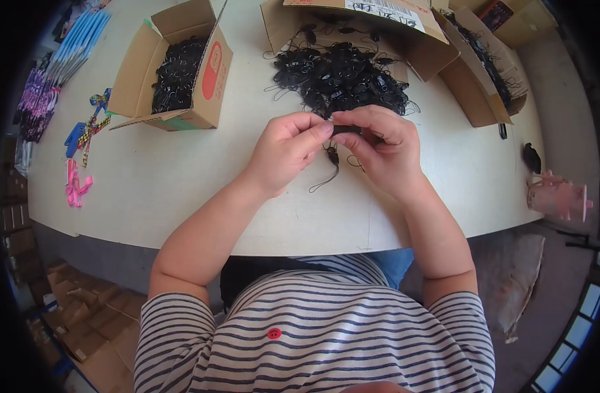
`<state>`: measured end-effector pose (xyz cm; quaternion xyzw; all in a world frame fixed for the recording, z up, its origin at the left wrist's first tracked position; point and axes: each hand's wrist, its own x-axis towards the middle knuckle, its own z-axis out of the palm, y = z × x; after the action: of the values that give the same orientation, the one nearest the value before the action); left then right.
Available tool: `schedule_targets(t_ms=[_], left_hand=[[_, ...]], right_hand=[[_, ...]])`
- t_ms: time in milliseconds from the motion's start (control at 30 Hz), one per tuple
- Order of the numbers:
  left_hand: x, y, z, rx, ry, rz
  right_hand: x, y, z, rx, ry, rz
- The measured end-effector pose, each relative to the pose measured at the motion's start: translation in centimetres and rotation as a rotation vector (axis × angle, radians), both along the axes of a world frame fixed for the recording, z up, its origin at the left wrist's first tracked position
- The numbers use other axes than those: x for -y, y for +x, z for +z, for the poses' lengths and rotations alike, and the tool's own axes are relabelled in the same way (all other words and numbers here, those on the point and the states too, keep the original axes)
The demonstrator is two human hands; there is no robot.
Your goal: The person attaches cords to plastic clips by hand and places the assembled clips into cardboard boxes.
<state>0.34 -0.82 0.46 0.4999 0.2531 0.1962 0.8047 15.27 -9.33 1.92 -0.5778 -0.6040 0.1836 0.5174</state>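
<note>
Two bare hands, fingers bent and thumbs pressed to forefingers: the left hand (283, 154) and the right hand (384, 145) pinch between them a short, flat, matte black strip (346, 130), held just above the table, near the pile. One dark fitting with a thin cord loop (333, 157) hangs directly below the fingers; its attachment to the strip is hidden.

One smooth, off-white tabletop (202, 196), curved by the lens.

One loose heap of glossy black plastic fittings with wiry cord loops (339, 75), centre, beyond the hands, spilling from a tipped brown cardboard carton (437, 49) with a white printed label.

One open, square-sided cardboard box with a red oval print (223, 85), far left, filled with similar black pieces; another open cardboard box (470, 85), far right, also holding dark pieces.

Left edge: one patterned ribbon lanyard with blue parts (84, 136); nearer, one crumpled, bright pink ribbon (78, 188).

Right edge: one translucent pink cup-like object (559, 198), lying beside a small black item (531, 157).
</note>
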Motion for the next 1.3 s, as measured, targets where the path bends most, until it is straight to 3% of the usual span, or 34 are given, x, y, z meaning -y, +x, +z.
schedule_targets(t_ms=[400,500,567,633,733,833,900,1033,1133,1167,1233,1300], left_hand=[[-0.2,0.0,-0.1,0.031,-0.04,0.055],[-0.9,-0.4,0.0,0.057,-0.144,0.128],[-1.6,-0.6,0.1,0.116,-0.287,0.18],[-2.0,-0.7,0.1,0.212,-0.433,0.118],[-2.0,-0.9,-0.4,0.293,-0.567,0.051],[-2.1,-0.8,-0.2,0.322,-0.602,0.004],[-2.0,-0.9,-0.2,0.314,-0.594,-0.005],[-1.8,-0.8,0.1,0.299,-0.573,0.016],[-1.6,-0.8,0.2,0.303,-0.565,0.026],[-1.6,-0.8,0.2,0.3,-0.555,0.03],[-1.6,-0.8,0.3,0.3,-0.539,0.037],[-1.6,-0.8,0.3,0.301,-0.532,0.043]], right_hand=[[0.0,0.0,0.1,0.02,-0.009,-0.038],[-0.1,0.9,-0.4,-0.244,-0.083,-0.125],[-0.7,1.4,-0.3,-0.575,-0.074,-0.145],[-0.8,2.8,-0.4,-1.045,-0.085,-0.006],[-0.4,5.0,0.1,-1.416,0.009,0.105],[0.9,8.8,2.7,-1.566,0.171,0.092],[2.0,11.3,5.2,-1.507,0.303,0.052],[1.0,17.2,10.2,-0.935,0.506,-0.357],[-1.9,21.3,12.0,-0.724,0.287,-0.613],[-2.3,23.1,11.4,-0.572,0.128,-0.522],[-2.6,22.3,12.1,-0.335,-0.3,-0.593],[-2.6,21.5,13.1,0.086,-0.584,-0.713]])
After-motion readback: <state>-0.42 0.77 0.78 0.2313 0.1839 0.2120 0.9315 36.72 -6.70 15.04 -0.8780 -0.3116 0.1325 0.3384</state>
